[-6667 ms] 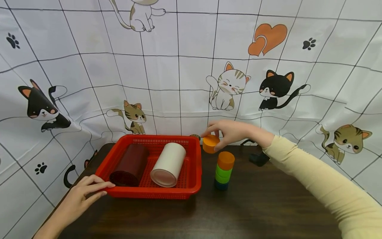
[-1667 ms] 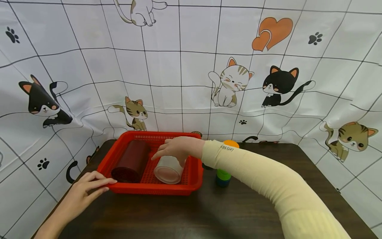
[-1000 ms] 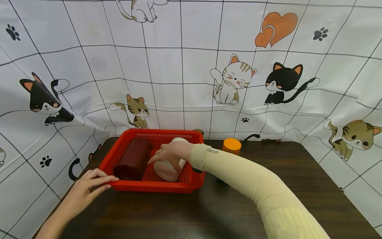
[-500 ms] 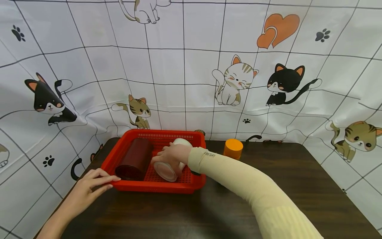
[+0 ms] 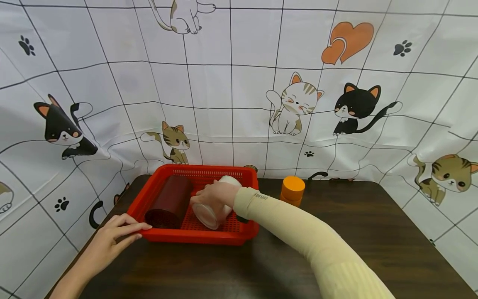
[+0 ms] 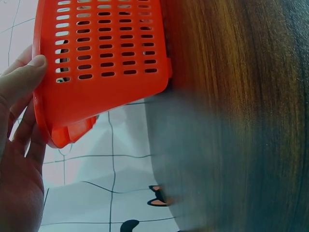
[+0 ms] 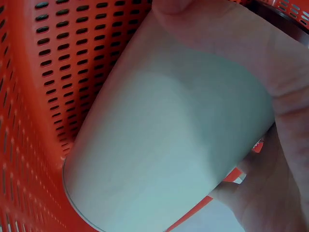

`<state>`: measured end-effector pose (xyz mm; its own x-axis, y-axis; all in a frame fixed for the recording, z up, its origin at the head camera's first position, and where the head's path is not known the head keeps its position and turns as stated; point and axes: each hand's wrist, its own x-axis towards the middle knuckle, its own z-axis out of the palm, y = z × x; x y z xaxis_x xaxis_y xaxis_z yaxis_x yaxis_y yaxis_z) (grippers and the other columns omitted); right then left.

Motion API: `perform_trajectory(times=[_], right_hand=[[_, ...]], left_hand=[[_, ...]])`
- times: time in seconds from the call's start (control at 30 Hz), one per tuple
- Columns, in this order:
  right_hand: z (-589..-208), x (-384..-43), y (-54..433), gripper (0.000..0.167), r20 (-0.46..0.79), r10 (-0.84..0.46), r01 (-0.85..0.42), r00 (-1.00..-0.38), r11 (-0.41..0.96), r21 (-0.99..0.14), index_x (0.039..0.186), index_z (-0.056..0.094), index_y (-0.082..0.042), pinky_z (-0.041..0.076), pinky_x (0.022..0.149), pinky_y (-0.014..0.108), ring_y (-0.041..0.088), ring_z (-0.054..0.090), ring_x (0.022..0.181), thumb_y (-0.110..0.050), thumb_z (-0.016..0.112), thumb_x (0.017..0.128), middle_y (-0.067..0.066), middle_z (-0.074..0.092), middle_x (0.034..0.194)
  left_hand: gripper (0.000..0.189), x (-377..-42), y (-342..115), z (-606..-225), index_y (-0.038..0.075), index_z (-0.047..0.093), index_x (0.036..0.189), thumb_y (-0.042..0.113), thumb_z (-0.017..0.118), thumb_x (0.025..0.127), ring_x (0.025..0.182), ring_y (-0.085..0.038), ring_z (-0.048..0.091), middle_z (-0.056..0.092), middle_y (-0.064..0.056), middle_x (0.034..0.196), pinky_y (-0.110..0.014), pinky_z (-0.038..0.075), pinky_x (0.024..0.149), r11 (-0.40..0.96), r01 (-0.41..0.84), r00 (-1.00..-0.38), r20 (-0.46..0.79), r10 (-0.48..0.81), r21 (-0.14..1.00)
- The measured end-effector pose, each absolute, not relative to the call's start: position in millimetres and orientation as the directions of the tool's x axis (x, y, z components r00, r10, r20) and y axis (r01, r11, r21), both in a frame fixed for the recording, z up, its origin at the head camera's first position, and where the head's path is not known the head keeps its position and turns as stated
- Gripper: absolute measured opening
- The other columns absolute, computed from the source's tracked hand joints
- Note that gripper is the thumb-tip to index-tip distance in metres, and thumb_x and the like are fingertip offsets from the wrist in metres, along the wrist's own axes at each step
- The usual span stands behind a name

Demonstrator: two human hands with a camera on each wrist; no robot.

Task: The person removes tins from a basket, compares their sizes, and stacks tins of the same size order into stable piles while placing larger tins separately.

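My left hand [image 5: 113, 238] holds the front-left corner of a red perforated plastic basket [image 5: 198, 237]. In the left wrist view, the thumb lies over the rim and the fingers are on its other side. Inside the basket, my right hand [image 5: 214, 196] grips a white cylindrical container [image 7: 145, 140] lying on its side. Fingers and thumb wrap round its wall in the right wrist view, and its pale round end faces me in the head view. A dark red cylinder [image 5: 171, 201] lies to the left of it in the same basket.
Right of the basket stands a stack of round pieces, with orange ones [image 5: 293, 187] at the top and its lower part hidden by my sleeve [image 5: 295, 232]. The dark wooden table [image 5: 179, 270] ends at a white sheet [image 5: 246, 99] with printed cats.
The orange piece my right hand held is now on top of the stack. That hand has moved left into the basket and taken hold of the white container. The left hand stays on the rim.
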<state>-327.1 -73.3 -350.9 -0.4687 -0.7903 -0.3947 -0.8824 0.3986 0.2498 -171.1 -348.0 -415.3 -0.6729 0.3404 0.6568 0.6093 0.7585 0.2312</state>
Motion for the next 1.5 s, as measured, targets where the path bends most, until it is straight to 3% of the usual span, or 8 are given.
perform_trajectory(times=[0.17, 0.3, 0.53, 0.73, 0.87, 1.17, 1.5], right_hand=[[-352, -331, -74, 0.092, -0.368, -0.798, -0.878, -0.478, 0.449, 0.168, 0.141, 0.037, -0.04, 0.047, 0.104, 0.044, 0.015, 0.054, 0.118, -0.035, 0.09, 0.066, -0.013, 0.052, 0.139], [-352, -334, -76, 0.093, -0.366, -0.801, -0.878, -0.474, 0.458, 0.135, 0.141, 0.038, -0.04, 0.047, 0.101, 0.042, 0.014, 0.055, 0.11, -0.037, 0.091, 0.065, -0.013, 0.056, 0.13], [-356, -336, -75, 0.092, -0.333, -0.828, -0.892, -0.45, 0.433, 0.131, 0.141, 0.04, -0.036, 0.046, 0.105, 0.041, 0.012, 0.055, 0.115, -0.04, 0.09, 0.064, -0.012, 0.057, 0.13], [-357, -334, -71, 0.102, -0.331, -0.827, -0.89, -0.453, 0.439, 0.123, 0.146, 0.033, -0.039, 0.045, 0.104, 0.039, 0.014, 0.053, 0.118, -0.041, 0.091, 0.063, -0.012, 0.052, 0.137], [-356, -331, -73, 0.094, -0.336, -0.816, -0.882, -0.471, 0.444, 0.157, 0.141, 0.036, -0.037, 0.042, 0.11, 0.041, 0.014, 0.055, 0.118, -0.042, 0.09, 0.064, -0.012, 0.054, 0.136], [-359, -337, -75, 0.083, -0.306, -0.846, -0.899, -0.437, 0.404, 0.168, 0.136, 0.041, -0.033, 0.05, 0.094, 0.028, 0.01, 0.056, 0.1, -0.036, 0.088, 0.068, -0.013, 0.058, 0.118], [-361, -339, -67, 0.09, -0.224, -0.858, -0.886, -0.462, 0.434, 0.165, 0.137, 0.037, -0.031, 0.051, 0.092, 0.033, 0.013, 0.057, 0.102, -0.047, 0.088, 0.064, -0.01, 0.057, 0.122]], left_hand=[[0.056, -171, -347, -413, 0.028, 0.076, 0.106, -0.006, 0.083, 0.063, 0.096, 0.005, 0.042, 0.059, 0.016, 0.095, -0.015, 0.033, 0.075, 0.763, 0.602, -0.681, 0.651, 0.335, 0.237], [0.055, -170, -346, -411, 0.028, 0.076, 0.107, -0.007, 0.083, 0.064, 0.096, 0.005, 0.042, 0.059, 0.016, 0.094, -0.015, 0.033, 0.076, 0.763, 0.599, -0.684, 0.65, 0.33, 0.243], [0.056, -170, -345, -410, 0.028, 0.076, 0.107, -0.008, 0.083, 0.064, 0.096, 0.005, 0.041, 0.06, 0.015, 0.094, -0.014, 0.033, 0.076, 0.76, 0.6, -0.687, 0.647, 0.331, 0.249], [0.056, -172, -346, -410, 0.028, 0.076, 0.107, -0.008, 0.083, 0.064, 0.097, 0.004, 0.042, 0.06, 0.016, 0.094, -0.015, 0.032, 0.076, 0.759, 0.605, -0.681, 0.651, 0.337, 0.241], [0.056, -172, -346, -411, 0.028, 0.076, 0.107, -0.008, 0.083, 0.064, 0.096, 0.005, 0.042, 0.059, 0.016, 0.095, -0.015, 0.032, 0.076, 0.759, 0.606, -0.679, 0.651, 0.339, 0.237], [0.055, -170, -346, -414, 0.027, 0.076, 0.105, -0.007, 0.083, 0.063, 0.094, 0.004, 0.041, 0.059, 0.015, 0.093, -0.015, 0.031, 0.073, 0.755, 0.608, -0.683, 0.649, 0.337, 0.248], [0.056, -169, -347, -413, 0.029, 0.076, 0.106, -0.007, 0.083, 0.063, 0.094, 0.005, 0.04, 0.058, 0.016, 0.093, -0.015, 0.032, 0.073, 0.765, 0.596, -0.694, 0.636, 0.336, 0.246]])
